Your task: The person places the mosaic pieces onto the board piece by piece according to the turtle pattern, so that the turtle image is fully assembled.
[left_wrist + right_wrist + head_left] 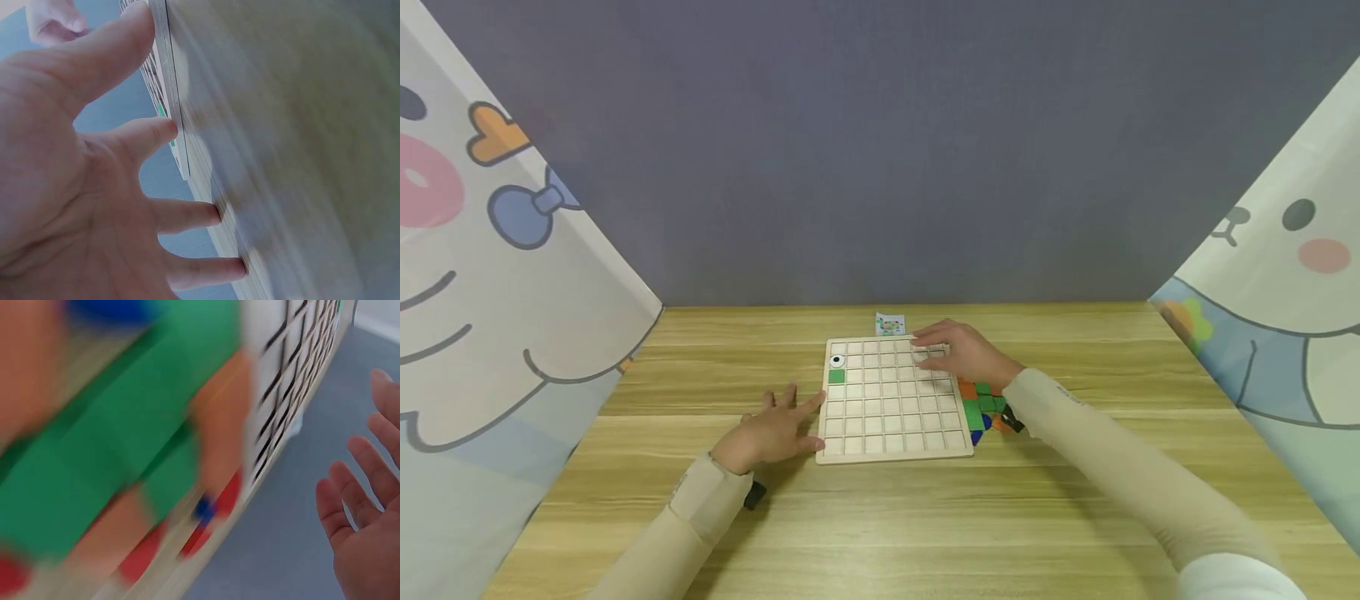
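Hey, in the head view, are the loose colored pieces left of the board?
No, the loose pieces lie along the right side of the board.

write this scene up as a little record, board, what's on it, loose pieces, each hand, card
board: gridded, flat on the wooden table
on it: round white piece with a black dot, green square just nearer, both in left column
loose pieces: green, orange, blue, red, right of board
left hand: touches board's left edge
right hand: over far right corner, nothing visibly held
picture card: beyond far edge
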Demonstrator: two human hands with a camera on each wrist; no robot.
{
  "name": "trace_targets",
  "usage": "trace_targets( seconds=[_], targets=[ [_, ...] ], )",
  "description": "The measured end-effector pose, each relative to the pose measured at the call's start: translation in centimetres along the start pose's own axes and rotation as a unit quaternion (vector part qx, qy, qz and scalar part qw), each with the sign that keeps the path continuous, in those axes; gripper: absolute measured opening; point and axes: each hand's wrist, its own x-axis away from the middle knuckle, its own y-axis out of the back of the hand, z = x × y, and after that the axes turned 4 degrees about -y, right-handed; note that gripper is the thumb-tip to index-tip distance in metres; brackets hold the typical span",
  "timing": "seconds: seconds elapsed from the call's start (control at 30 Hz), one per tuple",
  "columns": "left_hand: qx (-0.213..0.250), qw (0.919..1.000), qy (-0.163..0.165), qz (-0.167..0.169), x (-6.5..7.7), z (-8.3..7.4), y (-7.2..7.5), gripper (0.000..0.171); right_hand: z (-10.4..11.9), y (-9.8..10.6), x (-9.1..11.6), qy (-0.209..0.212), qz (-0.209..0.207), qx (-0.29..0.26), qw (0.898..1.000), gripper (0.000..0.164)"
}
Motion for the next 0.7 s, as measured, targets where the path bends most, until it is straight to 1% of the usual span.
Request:
trace_targets(
  seconds=[0.1,0.2,0.27,0.37,0.43,0.53,0.63,0.7],
  targets=[
    [-0.001,1.0000,-0.001,-0.001,0.0,0.0,0.0,0.077,-2.0,1.4,1.3,-0.032,-0.009,-0.003,0.999,0.040],
    [-0.003,1.0000,0.000,-0.002,0.0,0.1,-0.1,0.077,-4.0,2.5,2.3,-0.047,-0.012,0.004,0.999,0.040],
    [-0.004,1.0000,0.002,-0.001,0.0,0.2,-0.1,0.077,-5.2,3.0,2.8,-0.041,-0.008,0.013,0.999,0.041],
    [-0.003,1.0000,0.003,-0.001,0.0,0.1,-0.1,0.077,-6.6,3.4,3.2,-0.020,-0.003,0.043,0.999,0.042],
    [-0.001,1.0000,0.002,-0.002,0.0,0.1,-0.1,0.077,-7.2,3.5,3.3,-0.008,0.004,0.062,0.998,0.042],
    [-0.003,1.0000,0.002,0.000,-0.1,0.2,-0.2,0.077,-7.7,3.6,3.3,-0.006,0.028,0.076,0.997,0.045],
    [-0.002,1.0000,0.003,0.001,-0.1,0.3,-0.2,0.078,-7.9,3.7,3.3,-0.019,0.060,0.072,0.995,0.047],
    [-0.002,1.0000,0.002,0.001,-0.1,0.3,-0.2,0.078,-7.9,3.7,3.3,-0.028,0.074,0.071,0.994,0.047]
  ],
)
